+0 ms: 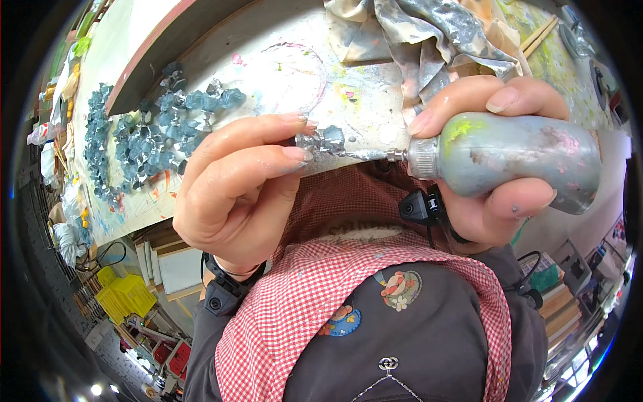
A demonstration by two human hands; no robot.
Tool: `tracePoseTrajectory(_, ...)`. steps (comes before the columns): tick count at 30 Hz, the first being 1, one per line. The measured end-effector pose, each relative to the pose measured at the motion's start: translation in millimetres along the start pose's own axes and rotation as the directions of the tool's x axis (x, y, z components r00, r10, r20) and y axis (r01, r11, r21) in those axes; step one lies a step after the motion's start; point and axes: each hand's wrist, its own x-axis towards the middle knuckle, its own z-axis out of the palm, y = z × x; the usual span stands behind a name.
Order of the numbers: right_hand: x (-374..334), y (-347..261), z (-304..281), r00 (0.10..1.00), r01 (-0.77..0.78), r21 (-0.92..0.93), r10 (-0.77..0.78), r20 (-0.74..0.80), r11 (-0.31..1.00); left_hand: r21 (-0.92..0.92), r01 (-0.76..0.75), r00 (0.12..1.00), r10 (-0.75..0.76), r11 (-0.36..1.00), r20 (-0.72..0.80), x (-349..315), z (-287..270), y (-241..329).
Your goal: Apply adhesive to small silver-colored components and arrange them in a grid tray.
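My left hand (234, 184) pinches a small blue-grey figurine-like piece (329, 139) between thumb and fingertips; its exact kind is unclear. Silver paint marks the piece and my fingertips. Wrapped around a grey, paint-smeared squeeze bottle (529, 161) is my right hand (479, 218), which holds it on its side. The bottle's thin metal nozzle (396, 155) points left at the piece, and its tip is at or very near the lower right of it. On the table to the left lie several clusters of similar blue-grey pieces (181, 124), some with silver patches.
A paint-stained table (291, 77) spreads beneath my hands. At the back lies a crumpled, silver-smeared cloth (435, 40), with wooden sticks (539, 37) to its right. A raised reddish-edged board (151, 50) borders the pieces. Below left stands a yellow crate (124, 293).
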Motion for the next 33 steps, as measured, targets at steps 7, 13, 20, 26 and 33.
tracePoseTrajectory(7,8,6,3,0.982,0.146,0.118,-0.158,0.102,0.982,0.002,-0.015,1.000,0.015,1.000,0.005,0,0,-1)
tracePoseTrajectory(13,-1,-11,9,0.982,-0.164,-0.200,0.141,-0.125,0.966,0.004,0.067,0.997,-0.067,0.998,-0.031,0,0,2)
tracePoseTrajectory(20,-6,6,-8,0.989,0.150,0.040,-0.149,-0.018,0.988,0.037,0.209,0.978,-0.209,0.977,-0.012,0,-4,7)
tracePoseTrajectory(26,-5,-9,14,0.982,-0.079,-0.107,0.059,-0.179,0.991,0.017,0.220,0.975,-0.219,0.975,-0.031,2,-3,7)
tracePoseTrajectory(33,2,-8,11,0.987,-0.148,-0.098,0.141,-0.076,0.984,0.016,0.199,0.980,-0.199,0.980,0.026,4,-4,6)
